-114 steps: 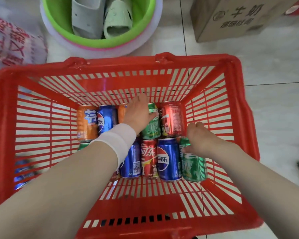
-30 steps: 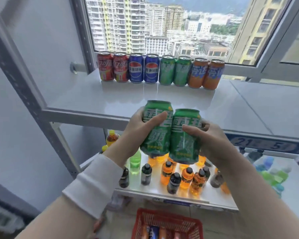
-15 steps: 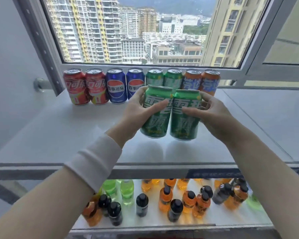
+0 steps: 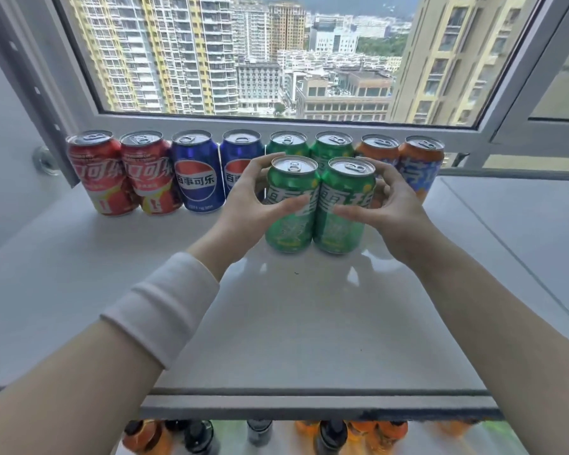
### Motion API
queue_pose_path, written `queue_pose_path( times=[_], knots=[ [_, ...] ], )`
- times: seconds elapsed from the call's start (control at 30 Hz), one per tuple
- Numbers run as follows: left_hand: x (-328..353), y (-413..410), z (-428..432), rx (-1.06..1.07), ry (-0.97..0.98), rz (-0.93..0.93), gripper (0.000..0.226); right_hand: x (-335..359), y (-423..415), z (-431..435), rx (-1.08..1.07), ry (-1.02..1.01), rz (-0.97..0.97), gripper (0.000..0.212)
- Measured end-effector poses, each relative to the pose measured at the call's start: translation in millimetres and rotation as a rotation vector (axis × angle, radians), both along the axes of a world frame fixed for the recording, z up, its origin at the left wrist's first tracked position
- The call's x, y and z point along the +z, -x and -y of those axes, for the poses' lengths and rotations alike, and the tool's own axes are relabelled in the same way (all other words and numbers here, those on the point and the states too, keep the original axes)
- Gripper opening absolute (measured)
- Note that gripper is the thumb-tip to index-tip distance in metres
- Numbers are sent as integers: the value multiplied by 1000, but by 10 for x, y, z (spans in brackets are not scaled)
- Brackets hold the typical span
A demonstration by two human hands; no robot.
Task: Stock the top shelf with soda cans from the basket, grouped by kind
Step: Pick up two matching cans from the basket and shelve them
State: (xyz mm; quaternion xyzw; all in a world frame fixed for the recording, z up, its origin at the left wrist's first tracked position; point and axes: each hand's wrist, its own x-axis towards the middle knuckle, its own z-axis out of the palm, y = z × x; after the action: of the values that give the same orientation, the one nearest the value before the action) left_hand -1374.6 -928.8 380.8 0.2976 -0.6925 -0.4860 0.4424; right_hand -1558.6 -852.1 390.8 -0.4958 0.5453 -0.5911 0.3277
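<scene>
Two cans up front, side by side & touching, upright, bases down at the shelf surface: the left green metal soda can & the right green metal soda can, both w/ silver lids & white lettering. They stand just in front of the back row, lined up w/ the green pair there

Left hand wraps the left one: thumb laid across the label, fingers curled round the far side near the rim. Right hand mirrors it on the right one: thumb across the front, fingers curled round the back, mostly hidden by the can. White knit cuff on left wrist, right forearm bare

Back row along the window frame, all upright, packed close, left to right: two red cola cans, two blue cola cans, two green soda cans, two orange soda cans. Glossy white shelf top carries the lot, grey strip along its front edge

Behind: big window w/ high-rise blocks outside. Under the front edge: dark-capped bottles, some w/ orange drink, on a lower shelf
</scene>
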Motion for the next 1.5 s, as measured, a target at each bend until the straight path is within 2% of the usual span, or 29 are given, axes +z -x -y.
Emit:
queue_pose_path(
  times=[0.33, 0.43, 0.57, 0.8, 0.9, 1.1, 1.4, 1.5],
  knots=[
    [-32, 18, 24, 42, 29, 21, 65, -106, 87, 123, -36, 44, -141, 81],
    [-30, 29, 35, 43, 34, 26, 65, -104, 105, 139, -38, 67, -169, 79],
    [-29, 32, 22, 76, 47, 55, 74, -122, 67, 109, -85, 81, -200, 71],
    [-93, 47, -93, 131, 70, 162, 88, -212, 8, 58, -165, -28, -353, 81],
    [-153, 76, -96, 205, 73, 234, 87, -230, -8, 51, -188, -50, -353, 73],
    [-179, 103, -57, 256, 82, 245, 76, -229, -14, 64, -214, -51, -332, 70],
    [-219, 127, -33, 269, 96, 261, 79, -277, -79, 91, -284, -50, -371, 72],
    [-228, 120, -61, 264, 91, 272, 89, -260, -118, 65, -290, -87, -396, 80]
  ],
)
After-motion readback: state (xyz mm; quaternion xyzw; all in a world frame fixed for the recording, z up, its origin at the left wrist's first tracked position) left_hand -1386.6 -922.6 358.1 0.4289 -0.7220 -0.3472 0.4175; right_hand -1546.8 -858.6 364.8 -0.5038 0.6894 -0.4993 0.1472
